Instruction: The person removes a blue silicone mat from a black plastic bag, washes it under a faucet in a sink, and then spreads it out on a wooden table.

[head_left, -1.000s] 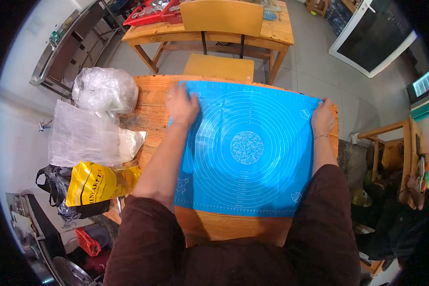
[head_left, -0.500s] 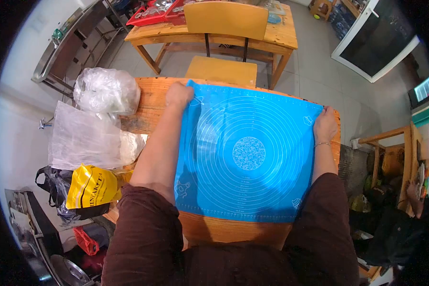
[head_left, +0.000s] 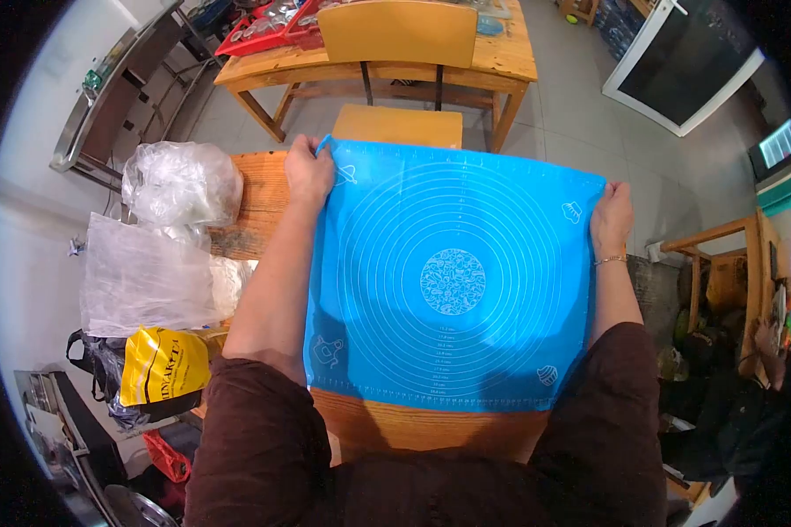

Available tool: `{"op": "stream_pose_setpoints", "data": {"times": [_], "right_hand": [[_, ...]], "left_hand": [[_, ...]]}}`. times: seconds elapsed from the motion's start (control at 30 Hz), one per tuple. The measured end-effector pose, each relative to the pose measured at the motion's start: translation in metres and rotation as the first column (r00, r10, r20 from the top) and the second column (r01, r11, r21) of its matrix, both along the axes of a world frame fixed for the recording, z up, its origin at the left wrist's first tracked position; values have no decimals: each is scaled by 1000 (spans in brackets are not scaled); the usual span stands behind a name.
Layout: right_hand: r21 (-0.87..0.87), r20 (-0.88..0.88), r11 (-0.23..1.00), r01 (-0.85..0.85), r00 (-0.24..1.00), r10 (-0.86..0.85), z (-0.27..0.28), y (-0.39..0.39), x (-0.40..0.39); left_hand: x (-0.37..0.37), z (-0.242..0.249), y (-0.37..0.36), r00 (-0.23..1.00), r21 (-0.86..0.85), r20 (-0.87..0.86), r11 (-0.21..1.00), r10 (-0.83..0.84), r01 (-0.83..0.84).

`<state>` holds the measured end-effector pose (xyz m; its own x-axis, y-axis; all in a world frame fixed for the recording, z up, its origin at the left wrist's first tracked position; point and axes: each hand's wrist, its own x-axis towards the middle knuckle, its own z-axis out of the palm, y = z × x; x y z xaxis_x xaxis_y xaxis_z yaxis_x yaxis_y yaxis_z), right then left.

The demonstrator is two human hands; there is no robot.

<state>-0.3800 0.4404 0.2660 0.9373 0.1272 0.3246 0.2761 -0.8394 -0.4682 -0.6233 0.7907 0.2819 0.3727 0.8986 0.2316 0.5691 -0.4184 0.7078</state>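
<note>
A blue baking mat [head_left: 387,228], printed with white rings, rulers and small kitchen drawings, spreads over the wooden table [head_left: 369,423] in front of me. My left hand [head_left: 309,174] is closed on its far left corner, which is pinched up a little. At the far right corner my right hand [head_left: 612,218] grips the edge, fingers curled around it. The far edge looks lifted off the wood, while the near edge lies close to the tabletop.
Left of the mat sit a clear plastic bag [head_left: 183,186], a whitish plastic sheet [head_left: 145,277] and a yellow bag [head_left: 163,369]. Beyond the table stands a yellow chair [head_left: 395,35] before another table with red trays [head_left: 259,33]. Another person's hand [head_left: 772,347] shows at far right.
Both hands still hold the mat's far corners. They have moved slightly apart, pulling the mat flatter, with its far edge raised a little. The view has shifted slightly.
</note>
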Motion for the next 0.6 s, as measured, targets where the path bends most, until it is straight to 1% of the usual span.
{"op": "stream_pose_setpoints", "data": {"times": [0.03,0.07,0.13,0.17,0.2,0.23,0.27,0.3,0.33,0.37,0.43,0.47,0.5,0.53,0.57,0.6], "right_hand": [[15,-2,1000,26,1000,-26,-2,-4,1],[29,-5,998,51,999,-51,-4,-6,2],[9,-16,999,52,999,-52,-11,-7,6],[-14,-27,999,53,998,-53,-16,-7,7],[-14,-26,998,53,998,-54,-21,-5,9],[-79,-18,994,77,997,-79,-25,0,11],[-143,-8,984,102,995,-104,-27,4,13],[-141,-8,985,103,994,-105,-23,8,12],[-184,-52,979,88,994,-99,-19,11,10],[-228,-96,971,72,991,-96,-15,14,6],[-244,-128,967,66,987,-100,-6,18,-1],[-256,-159,965,57,982,-100,-4,18,-1],[-259,-155,964,58,983,-101,-5,17,0],[-227,-100,972,63,991,-87,-10,17,2],[-194,-45,979,64,996,-74,-12,16,4],[-197,-46,979,61,996,-72,-11,15,4]], "left_hand": [[-1,4,-1,998,37,58,999,5,-7],[-1,8,-1,998,40,58,999,4,-7],[-3,12,1,992,110,96,991,-87,76],[-3,11,0,992,108,95,991,-87,77],[-1,9,2,997,96,18,992,-81,79],[1,7,5,996,87,-58,993,-75,80],[3,4,8,996,91,-55,993,-75,80],[5,-2,12,992,79,-98,993,-78,86],[6,-9,15,986,65,-141,994,-83,93],[5,-17,17,986,63,-143,993,-87,97],[3,-29,16,976,134,-214,991,46,-17],[2,-32,18,976,129,-211,992,43,-15],[0,-31,20,967,127,-237,990,90,-61],[-2,-31,21,955,127,-264,986,138,-108],[-4,-30,21,955,125,-263,986,139,-110],[-6,-30,21,949,124,-273,984,159,-129]]}}
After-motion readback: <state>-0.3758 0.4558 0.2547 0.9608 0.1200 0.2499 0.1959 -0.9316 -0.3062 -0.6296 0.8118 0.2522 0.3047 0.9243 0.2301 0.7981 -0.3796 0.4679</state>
